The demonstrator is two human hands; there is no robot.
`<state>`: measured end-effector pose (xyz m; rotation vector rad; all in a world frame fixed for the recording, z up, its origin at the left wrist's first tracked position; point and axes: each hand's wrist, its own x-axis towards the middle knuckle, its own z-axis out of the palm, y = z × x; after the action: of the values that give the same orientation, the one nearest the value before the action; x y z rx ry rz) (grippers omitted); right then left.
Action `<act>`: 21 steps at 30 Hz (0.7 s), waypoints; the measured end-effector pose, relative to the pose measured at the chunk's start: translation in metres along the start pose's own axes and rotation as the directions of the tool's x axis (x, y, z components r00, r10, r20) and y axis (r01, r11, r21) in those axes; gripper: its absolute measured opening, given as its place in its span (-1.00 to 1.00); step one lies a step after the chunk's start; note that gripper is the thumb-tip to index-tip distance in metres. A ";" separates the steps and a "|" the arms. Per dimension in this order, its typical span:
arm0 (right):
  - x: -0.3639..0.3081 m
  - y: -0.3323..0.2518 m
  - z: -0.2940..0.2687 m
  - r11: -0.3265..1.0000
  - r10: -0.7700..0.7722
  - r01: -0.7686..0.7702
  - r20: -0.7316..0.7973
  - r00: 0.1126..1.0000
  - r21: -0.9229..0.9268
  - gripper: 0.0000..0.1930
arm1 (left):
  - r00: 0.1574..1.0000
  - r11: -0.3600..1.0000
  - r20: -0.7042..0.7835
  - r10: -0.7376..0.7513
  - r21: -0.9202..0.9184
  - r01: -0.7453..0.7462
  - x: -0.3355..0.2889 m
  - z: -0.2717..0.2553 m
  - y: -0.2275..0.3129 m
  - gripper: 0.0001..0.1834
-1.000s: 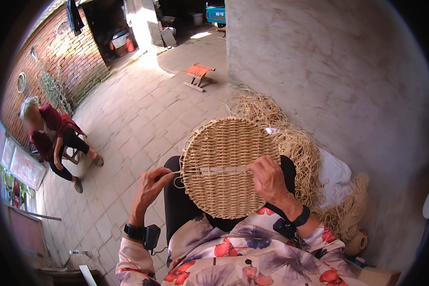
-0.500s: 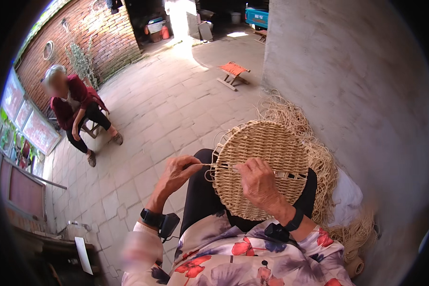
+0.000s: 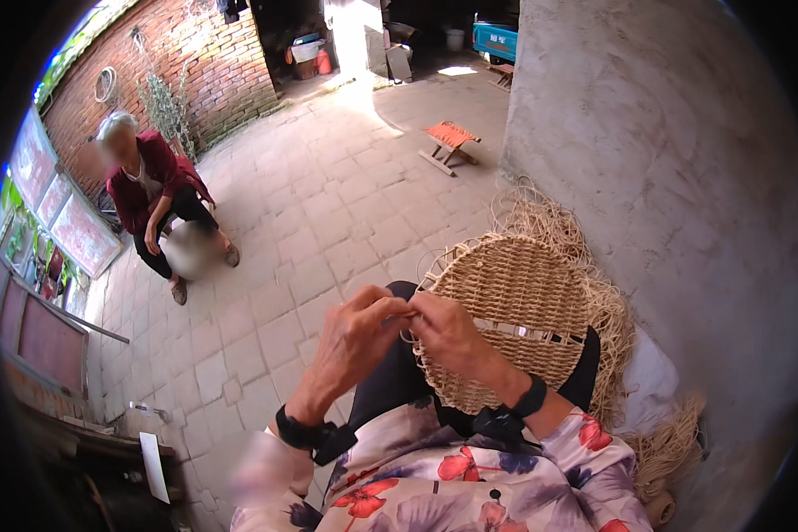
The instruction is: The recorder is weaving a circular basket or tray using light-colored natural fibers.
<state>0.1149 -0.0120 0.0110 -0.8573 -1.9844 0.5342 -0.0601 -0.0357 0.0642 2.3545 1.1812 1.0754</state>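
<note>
A round, flat piece woven from straw-coloured cord [image 3: 514, 279] rests on my lap, with an open slot running across its middle. Loose cord loops stick out along its left edge. My left hand [image 3: 361, 332] is closed in a pinch just off that edge. My right hand [image 3: 452, 337] is also pinched, its fingertips meeting the left ones. Both appear to grip a thin cord end, mostly hidden by the fingers. Part of the woven piece lies beneath my right hand and wrist.
Tangled heaps of cord [image 3: 607, 319] lie to my right beside a grey wall [image 3: 647, 133], with a white cloth [image 3: 649, 381] nearby. Ahead stands a folding stool with an orange seat [image 3: 452, 135]. A person in dark red [image 3: 155, 177] sits at the left.
My right hand has left the slot and moved left to meet my left hand, which has shifted slightly right. The view has turned a little left.
</note>
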 end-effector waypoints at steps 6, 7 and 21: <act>-0.020 -0.010 -0.049 0.632 0.532 -0.509 0.150 0.833 0.585 -0.60 | 0.994 0.997 -0.076 -0.078 -0.008 0.078 -0.026 0.028 -0.005 -0.81; -0.023 -0.010 -0.048 0.631 0.533 -0.509 0.149 0.833 0.585 -0.60 | 0.994 0.997 -0.075 -0.077 -0.007 0.076 -0.023 0.035 -0.011 -0.81; -0.042 0.014 -0.044 0.506 0.690 -0.548 0.069 0.721 0.666 -0.46 | 0.874 0.513 0.302 -0.382 -0.717 0.472 0.001 0.072 -0.047 -0.54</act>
<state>0.1731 -0.0322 0.0009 -1.0991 -1.0745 1.4074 -0.0332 -0.0008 -0.0095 1.3170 0.9068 0.9789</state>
